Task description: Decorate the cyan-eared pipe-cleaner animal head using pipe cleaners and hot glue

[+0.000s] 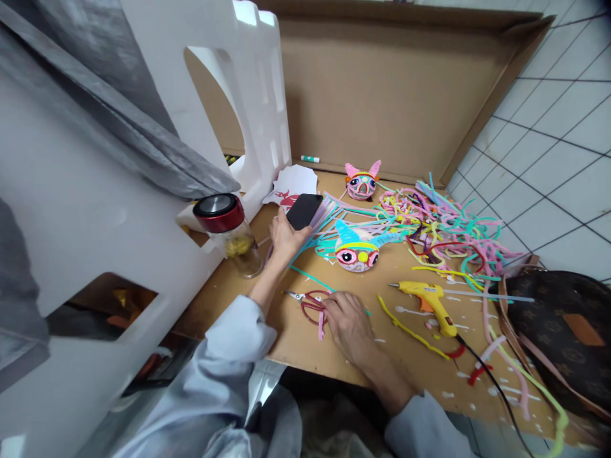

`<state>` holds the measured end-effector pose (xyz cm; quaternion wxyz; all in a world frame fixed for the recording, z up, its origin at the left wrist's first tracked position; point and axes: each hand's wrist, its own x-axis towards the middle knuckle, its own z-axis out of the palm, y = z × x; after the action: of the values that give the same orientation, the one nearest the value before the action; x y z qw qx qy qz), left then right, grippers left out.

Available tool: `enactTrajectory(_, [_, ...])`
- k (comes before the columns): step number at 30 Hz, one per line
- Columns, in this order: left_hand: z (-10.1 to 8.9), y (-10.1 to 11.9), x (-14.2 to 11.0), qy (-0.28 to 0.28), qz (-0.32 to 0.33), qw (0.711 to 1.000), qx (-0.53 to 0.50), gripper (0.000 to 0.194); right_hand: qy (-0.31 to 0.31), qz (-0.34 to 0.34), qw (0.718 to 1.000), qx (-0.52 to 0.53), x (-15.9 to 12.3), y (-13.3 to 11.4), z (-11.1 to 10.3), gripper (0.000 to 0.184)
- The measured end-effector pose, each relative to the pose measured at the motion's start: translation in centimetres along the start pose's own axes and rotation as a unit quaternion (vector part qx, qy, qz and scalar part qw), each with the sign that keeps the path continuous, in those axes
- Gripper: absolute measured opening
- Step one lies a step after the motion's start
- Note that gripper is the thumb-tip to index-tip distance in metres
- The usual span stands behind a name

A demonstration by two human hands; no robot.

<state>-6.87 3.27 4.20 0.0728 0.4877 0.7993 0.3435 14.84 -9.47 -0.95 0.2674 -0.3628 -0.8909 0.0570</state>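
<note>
My left hand (285,240) is closed round a black phone (304,210), holding it just above the cardboard work surface (305,343). My right hand (347,321) rests on the surface with its fingers on the red handles of a pair of scissors (308,301), beside a pink pipe cleaner (321,327). Just beyond both hands lies a pipe-cleaner mask (357,251) with pink goggle eyes and blue tufts. A second, pink-eared mask (361,180) stands further back.
A red-lidded glass jar (230,234) stands left of the phone. A yellow glue gun (426,300) with a black cord lies to the right, near a tangle of coloured pipe cleaners (439,229). A brown bag (558,331) sits far right. White foam packing (248,95) rises at left.
</note>
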Motion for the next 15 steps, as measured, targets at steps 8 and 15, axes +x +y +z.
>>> enactTrajectory(8, [-0.8, -1.5, -6.4, -0.024, 0.018, 0.999, 0.037, 0.095, 0.071, -0.002, 0.997, -0.016, -0.6, -0.2, -0.5, 0.023])
enactTrajectory(15, [-0.7, -1.7, -7.4, -0.074, 0.002, 0.992, 0.098, 0.104, 0.095, -0.018, 0.995, -0.007, -1.2, 0.6, -0.7, 0.024])
